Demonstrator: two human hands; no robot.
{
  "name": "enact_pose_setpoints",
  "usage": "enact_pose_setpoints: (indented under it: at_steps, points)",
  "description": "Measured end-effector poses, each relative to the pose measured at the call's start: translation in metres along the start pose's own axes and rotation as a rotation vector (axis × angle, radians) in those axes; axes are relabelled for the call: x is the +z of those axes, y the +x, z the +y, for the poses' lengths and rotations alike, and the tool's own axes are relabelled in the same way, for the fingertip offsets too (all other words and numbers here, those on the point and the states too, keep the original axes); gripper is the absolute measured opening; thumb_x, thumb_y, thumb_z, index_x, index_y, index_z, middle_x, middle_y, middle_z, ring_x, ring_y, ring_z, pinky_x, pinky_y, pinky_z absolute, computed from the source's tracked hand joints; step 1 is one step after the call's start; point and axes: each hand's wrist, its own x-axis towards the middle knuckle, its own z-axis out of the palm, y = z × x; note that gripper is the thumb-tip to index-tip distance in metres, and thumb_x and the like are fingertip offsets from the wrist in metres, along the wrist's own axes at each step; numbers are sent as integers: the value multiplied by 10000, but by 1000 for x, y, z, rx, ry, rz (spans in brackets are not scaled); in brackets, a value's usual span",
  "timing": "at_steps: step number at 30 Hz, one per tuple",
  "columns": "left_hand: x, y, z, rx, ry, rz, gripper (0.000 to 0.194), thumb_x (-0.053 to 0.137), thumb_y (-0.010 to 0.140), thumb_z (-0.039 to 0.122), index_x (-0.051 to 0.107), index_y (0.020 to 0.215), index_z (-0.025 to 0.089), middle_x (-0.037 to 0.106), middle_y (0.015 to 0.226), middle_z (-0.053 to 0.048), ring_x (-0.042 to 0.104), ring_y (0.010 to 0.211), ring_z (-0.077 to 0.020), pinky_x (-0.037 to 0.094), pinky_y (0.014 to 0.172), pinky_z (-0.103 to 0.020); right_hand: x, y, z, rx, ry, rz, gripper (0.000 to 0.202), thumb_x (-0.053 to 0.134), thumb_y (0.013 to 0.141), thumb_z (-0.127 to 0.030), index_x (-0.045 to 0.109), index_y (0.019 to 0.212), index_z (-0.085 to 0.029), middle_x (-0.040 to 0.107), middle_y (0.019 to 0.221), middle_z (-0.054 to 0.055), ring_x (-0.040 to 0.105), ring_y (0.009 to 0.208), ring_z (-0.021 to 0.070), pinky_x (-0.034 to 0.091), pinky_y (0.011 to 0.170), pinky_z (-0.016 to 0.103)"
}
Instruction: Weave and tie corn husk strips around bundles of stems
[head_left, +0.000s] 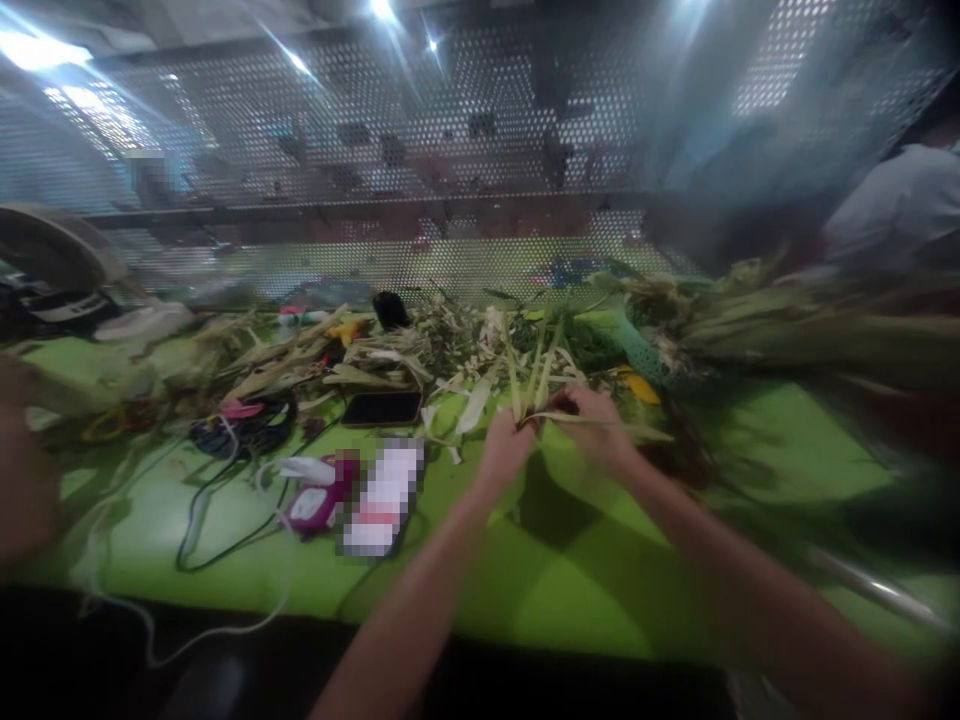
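In the head view, my left hand [508, 442] is closed on the base of several pale green leaf strips [537, 368] that fan upward above the table. Close beside it on the right, my right hand [596, 424] pinches another narrow strip [641, 432], which runs sideways past the fingers. Both hands hover over the green tabletop [480, 580] and cast a shadow on it. Fine detail where the strips meet between my fingers is blurred. Just beyond lies a heap of dry leaf scraps [457, 340].
Left of my hands lie a black phone [382, 408], a lit phone [384, 497], a purple power strip [321, 497] and loose cables [191, 520]. Long leaf bundles [795, 325] and a green mesh basket [643, 340] are at right. A perforated metal panel [420, 180] stands behind. Another person's arm [26, 460] shows at left.
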Motion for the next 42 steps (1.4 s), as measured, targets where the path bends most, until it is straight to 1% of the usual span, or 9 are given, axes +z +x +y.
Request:
enact_pose_setpoints:
  at_steps: [4, 8, 13, 19, 24, 30, 34, 38, 42]
  points:
    - [5, -6, 2, 29, 76, 27, 79, 552, 792, 140, 623, 791, 174, 606, 702, -5, 502, 657, -147, 345, 625, -251, 7, 1, 4, 38, -57, 27, 84, 622, 691, -269, 649, 664, -194, 646, 654, 7, 551, 609, 160, 360, 553, 253]
    - [7, -8, 4, 37, 41, 60, 79, 550, 806, 153, 626, 815, 176, 596, 692, 3, 487, 644, -142, 340, 621, -250, 11, 2, 3, 49, -63, 44, 125, 585, 724, -301, 633, 669, -199, 637, 667, 12, 535, 603, 160, 347, 549, 261]
    - [8, -8, 7, 24, 23, 86, 77, 562, 801, 155, 635, 816, 172, 595, 698, 0, 485, 641, -142, 341, 623, -250, 11, 2, -5, 86, -45, 50, 109, 611, 693, -302, 621, 657, -200, 626, 655, 7, 536, 603, 160, 343, 552, 262]
    - [8, -9, 4, 112, 100, 98, 122, 561, 813, 140, 655, 874, 187, 644, 788, -32, 536, 710, -169, 377, 685, -268, 13, -1, -7, 31, 65, 77, 138, 583, 723, -314, 633, 689, -190, 644, 697, 12, 560, 659, 167, 384, 585, 263]
    - [3, -6, 4, 40, 147, 144, 72, 582, 812, 155, 638, 841, 189, 624, 736, -31, 523, 676, -173, 384, 665, -277, 11, -1, -6, 62, 86, 73, 116, 608, 722, -298, 644, 682, -196, 664, 689, 13, 573, 647, 165, 402, 580, 257]
    - [0, -1, -1, 61, 198, 97, 99, 559, 826, 135, 631, 873, 184, 662, 800, -49, 567, 726, -185, 400, 681, -283, 9, -4, -5, 53, -40, 55, 68, 623, 718, -230, 687, 713, -209, 704, 727, 29, 591, 664, 172, 411, 609, 268]
    - [2, -3, -3, 63, 245, 146, 106, 601, 815, 139, 627, 899, 198, 647, 792, -50, 569, 736, -198, 401, 717, -294, 10, -5, -5, 78, -76, 44, 41, 650, 718, -220, 688, 704, -218, 702, 738, 39, 588, 678, 185, 402, 621, 279]
    - [5, -6, 0, 67, 246, 165, 101, 610, 814, 144, 611, 887, 215, 616, 767, -45, 552, 719, -209, 377, 714, -300, 13, -4, -5, 129, -32, 32, 10, 674, 688, -208, 671, 679, -212, 692, 739, 47, 584, 676, 200, 396, 634, 297]
    - [10, -12, 6, 58, 222, 181, 111, 634, 789, 125, 587, 827, 218, 554, 694, -21, 513, 671, -198, 360, 702, -300, 14, -4, -3, 122, 30, 50, 24, 644, 690, -226, 646, 674, -208, 667, 718, 30, 565, 676, 190, 384, 630, 289]
